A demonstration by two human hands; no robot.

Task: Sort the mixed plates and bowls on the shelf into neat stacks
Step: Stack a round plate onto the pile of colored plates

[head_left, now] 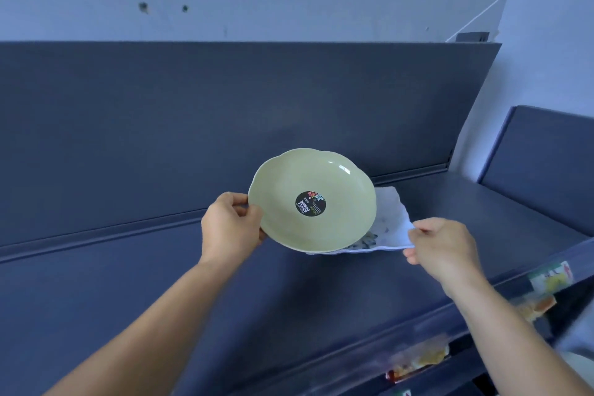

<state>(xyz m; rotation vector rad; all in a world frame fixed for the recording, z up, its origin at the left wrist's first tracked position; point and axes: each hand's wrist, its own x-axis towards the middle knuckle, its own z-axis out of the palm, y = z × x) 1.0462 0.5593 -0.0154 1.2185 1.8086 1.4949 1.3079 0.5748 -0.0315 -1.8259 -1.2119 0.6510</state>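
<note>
Head view, only one there is. The left hand (232, 224) is gripping the green plate (311, 199) by its left rim, thumb on top and fingers curled underneath, and it's holding it tilted up toward the camera, so the round black sticker (310, 203) in the middle is facing us. The plate's scalloped edge is showing all the way round except where the hand is covering it.

The green plate is overlapping a white plate (392, 222) with a wavy edge and a faint flower print; that one is sticking out from behind the green plate's right side. The right hand (442, 246) is pinching the white plate's right front corner, thumb over the rim. Can't tell whether the two plates are actually touching, or whether the white one is sitting on the shelf or being lifted off it.

Both plates are hanging over the dark blue shelf (160, 283). Left of the green plate the shelf surface is running bare up to the back panel (193, 122), and there's open surface behind and right of the white plate too. Below and right of the white plate, along the shelf's front edge, some blurry colourful labels (551, 276) are showing.
</note>
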